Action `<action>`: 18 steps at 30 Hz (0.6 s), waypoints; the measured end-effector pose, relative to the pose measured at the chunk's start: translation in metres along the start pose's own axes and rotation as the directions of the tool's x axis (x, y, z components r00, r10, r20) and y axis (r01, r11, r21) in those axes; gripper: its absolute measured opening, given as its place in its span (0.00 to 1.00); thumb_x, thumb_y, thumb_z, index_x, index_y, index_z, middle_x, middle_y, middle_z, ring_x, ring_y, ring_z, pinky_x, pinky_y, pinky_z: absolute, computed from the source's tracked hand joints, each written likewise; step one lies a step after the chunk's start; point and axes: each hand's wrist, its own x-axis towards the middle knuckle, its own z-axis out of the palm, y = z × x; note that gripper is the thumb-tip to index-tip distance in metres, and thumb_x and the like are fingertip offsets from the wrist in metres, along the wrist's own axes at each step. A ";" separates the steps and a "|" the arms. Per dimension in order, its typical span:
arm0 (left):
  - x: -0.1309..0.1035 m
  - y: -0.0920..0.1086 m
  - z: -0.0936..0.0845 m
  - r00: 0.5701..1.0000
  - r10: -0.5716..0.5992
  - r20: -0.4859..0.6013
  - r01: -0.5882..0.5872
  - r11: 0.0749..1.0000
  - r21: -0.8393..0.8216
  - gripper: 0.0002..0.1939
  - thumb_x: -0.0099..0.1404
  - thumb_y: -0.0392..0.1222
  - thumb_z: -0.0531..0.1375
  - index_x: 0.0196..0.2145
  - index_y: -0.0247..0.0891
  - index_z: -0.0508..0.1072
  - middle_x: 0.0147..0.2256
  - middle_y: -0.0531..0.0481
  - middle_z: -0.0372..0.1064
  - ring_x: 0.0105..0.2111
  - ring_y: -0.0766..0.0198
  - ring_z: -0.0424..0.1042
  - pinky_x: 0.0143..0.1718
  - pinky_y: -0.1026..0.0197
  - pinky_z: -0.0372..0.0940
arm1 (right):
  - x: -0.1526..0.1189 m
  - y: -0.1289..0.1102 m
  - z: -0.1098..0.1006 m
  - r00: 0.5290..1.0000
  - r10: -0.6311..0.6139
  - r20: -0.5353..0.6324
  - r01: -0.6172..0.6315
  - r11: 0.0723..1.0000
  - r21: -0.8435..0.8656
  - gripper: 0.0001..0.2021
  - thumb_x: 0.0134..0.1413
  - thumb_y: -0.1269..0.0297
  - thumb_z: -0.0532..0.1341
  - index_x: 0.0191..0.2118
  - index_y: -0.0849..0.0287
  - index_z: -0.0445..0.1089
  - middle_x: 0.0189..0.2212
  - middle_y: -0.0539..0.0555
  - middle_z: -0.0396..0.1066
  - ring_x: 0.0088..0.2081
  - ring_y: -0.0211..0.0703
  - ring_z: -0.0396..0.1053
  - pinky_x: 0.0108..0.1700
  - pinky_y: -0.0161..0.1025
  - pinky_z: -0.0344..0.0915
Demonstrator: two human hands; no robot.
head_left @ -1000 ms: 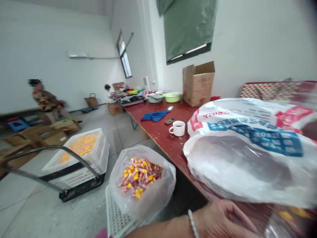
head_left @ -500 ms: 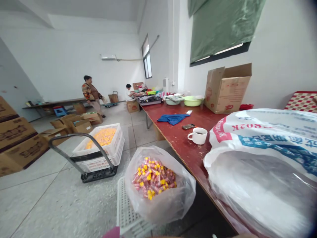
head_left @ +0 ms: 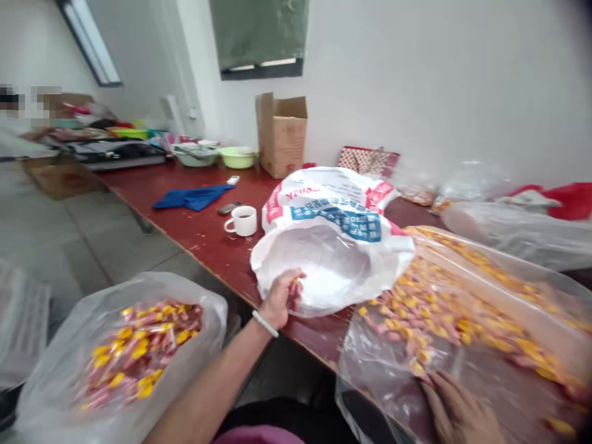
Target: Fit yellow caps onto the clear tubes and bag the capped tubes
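My left hand (head_left: 280, 301), with a white band at its wrist, is closed in front of the mouth of a white printed plastic bag (head_left: 314, 259). Its curled fingers hold small pink-and-yellow pieces, partly hidden and blurred. Lower right, my right hand (head_left: 462, 410) reaches over clear plastic sheeting (head_left: 370, 351), fingers stretched out. Its fingertips touch the near edge of a spread of small pink pieces with yellow ends (head_left: 430, 302). At lower left, a translucent bag (head_left: 192, 376) stands open with many pink tube-like pieces with yellow ends (head_left: 139, 351) inside.
On the red table (head_left: 198, 237) are a white cup (head_left: 243, 221), a dark phone (head_left: 229, 208), a blue cloth (head_left: 192, 197), green basins (head_left: 238, 158) and an open cardboard box (head_left: 283, 135). Plastic bags line the wall at right. A pale crate (head_left: 21, 320) stands at left.
The view has swung right and down toward the table. Both my hands now show, the left with pieces in it. The spread of pieces on the right has come into view.
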 end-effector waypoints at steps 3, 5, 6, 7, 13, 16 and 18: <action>0.041 0.011 0.005 0.980 0.184 -0.073 -0.165 0.963 0.215 0.15 0.51 0.45 0.58 0.37 0.38 0.67 0.20 0.59 0.56 0.17 0.72 0.55 0.18 0.68 0.50 | 0.000 0.005 0.007 0.997 -0.065 -0.030 0.062 0.994 -0.085 0.23 0.62 0.51 0.44 0.36 0.57 0.74 0.35 0.58 0.75 0.39 0.52 0.72 0.38 0.48 0.65; 0.070 0.017 0.014 0.954 0.286 -0.093 -0.228 0.889 0.397 0.12 0.50 0.37 0.59 0.35 0.38 0.70 0.22 0.56 0.61 0.21 0.69 0.60 0.22 0.67 0.54 | 0.005 -0.002 0.008 0.999 -0.020 -0.036 0.017 0.995 -0.098 0.23 0.62 0.51 0.46 0.39 0.59 0.73 0.36 0.59 0.75 0.39 0.52 0.71 0.39 0.48 0.65; 0.084 0.019 0.019 0.941 0.326 -0.088 -0.245 0.839 0.486 0.11 0.49 0.35 0.59 0.33 0.38 0.72 0.24 0.54 0.64 0.25 0.67 0.64 0.25 0.66 0.56 | 0.008 -0.007 0.007 1.000 0.000 -0.027 -0.003 0.996 -0.094 0.22 0.61 0.50 0.46 0.40 0.60 0.72 0.36 0.59 0.74 0.38 0.52 0.71 0.39 0.47 0.65; 0.098 0.020 0.025 0.931 0.357 -0.071 -0.256 0.781 0.569 0.10 0.49 0.33 0.58 0.32 0.38 0.73 0.27 0.51 0.68 0.30 0.64 0.67 0.29 0.66 0.58 | 0.011 -0.013 0.006 1.000 0.018 -0.010 -0.019 0.996 -0.088 0.21 0.61 0.50 0.47 0.41 0.59 0.72 0.37 0.59 0.74 0.38 0.52 0.70 0.39 0.47 0.65; 0.155 0.020 0.051 0.922 0.363 0.133 -0.287 0.412 0.865 0.13 0.55 0.31 0.59 0.38 0.42 0.76 0.44 0.47 0.71 0.47 0.55 0.67 0.47 0.59 0.59 | 0.026 -0.041 -0.001 0.969 0.181 0.169 -0.182 0.983 -0.009 0.16 0.61 0.58 0.46 0.40 0.56 0.70 0.29 0.55 0.70 0.30 0.47 0.69 0.31 0.41 0.64; 0.170 0.021 0.050 0.927 0.277 0.254 -0.327 0.258 0.909 0.12 0.58 0.35 0.61 0.42 0.38 0.74 0.48 0.45 0.68 0.49 0.55 0.65 0.51 0.51 0.59 | 0.028 -0.043 -0.005 0.937 0.291 0.192 -0.318 0.939 0.129 0.17 0.59 0.55 0.47 0.39 0.55 0.69 0.31 0.56 0.71 0.32 0.47 0.71 0.33 0.41 0.66; 0.176 0.023 0.048 0.923 0.229 0.310 -0.354 0.186 0.916 0.14 0.62 0.40 0.59 0.45 0.36 0.71 0.49 0.43 0.66 0.50 0.56 0.65 0.52 0.47 0.60 | 0.027 -0.041 -0.010 0.890 0.416 0.184 -0.452 0.858 0.243 0.19 0.56 0.50 0.49 0.42 0.56 0.68 0.36 0.57 0.72 0.36 0.48 0.71 0.38 0.42 0.67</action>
